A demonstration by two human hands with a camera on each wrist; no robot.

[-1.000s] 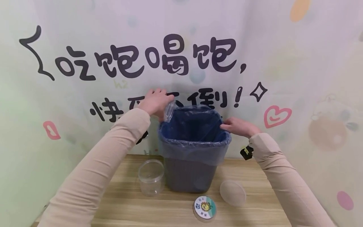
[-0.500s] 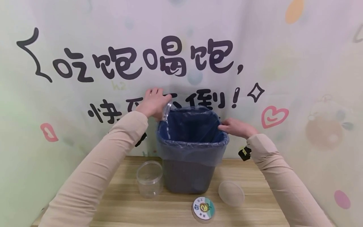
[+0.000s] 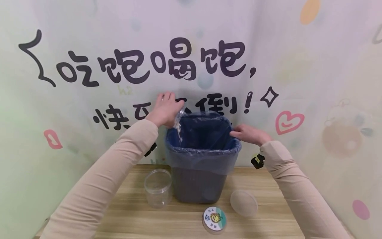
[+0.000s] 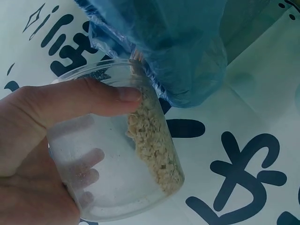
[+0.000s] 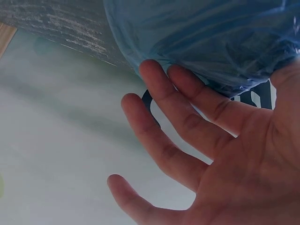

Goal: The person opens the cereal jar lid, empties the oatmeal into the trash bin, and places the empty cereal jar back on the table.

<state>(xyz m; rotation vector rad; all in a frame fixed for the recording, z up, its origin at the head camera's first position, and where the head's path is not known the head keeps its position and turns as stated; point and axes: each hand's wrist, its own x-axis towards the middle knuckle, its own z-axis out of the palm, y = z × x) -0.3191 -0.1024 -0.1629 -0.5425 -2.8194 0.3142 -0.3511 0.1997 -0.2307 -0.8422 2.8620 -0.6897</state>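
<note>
My left hand [image 3: 165,109] grips a clear plastic jar [image 4: 112,187], tipped over the left rim of a dark trash bin [image 3: 200,186]. Pale dry flakes [image 4: 157,150] lie along the jar's lower side; in the head view some fall from its mouth into the bin. A blue plastic bag [image 3: 206,162] lines the bin and folds over its rim. At the right rim, my right hand [image 3: 247,133] holds the bin, thumb over the edge. In the right wrist view the other fingers [image 5: 183,122] spread outside, two near or against the bag. The bin's bottom is hidden.
A second clear jar [image 3: 158,189] stands upright left of the bin on the wooden table [image 3: 268,192]. In front lies a round lid with a printed sunflower label [image 3: 214,219], and to its right a clear lid [image 3: 243,203]. A lettered cloth [image 3: 191,20] hangs close behind.
Flakes now pour from the jar's mouth, where a second ago none could be seen falling. The left hand shifts very slightly; the right hand stays on the rim.
</note>
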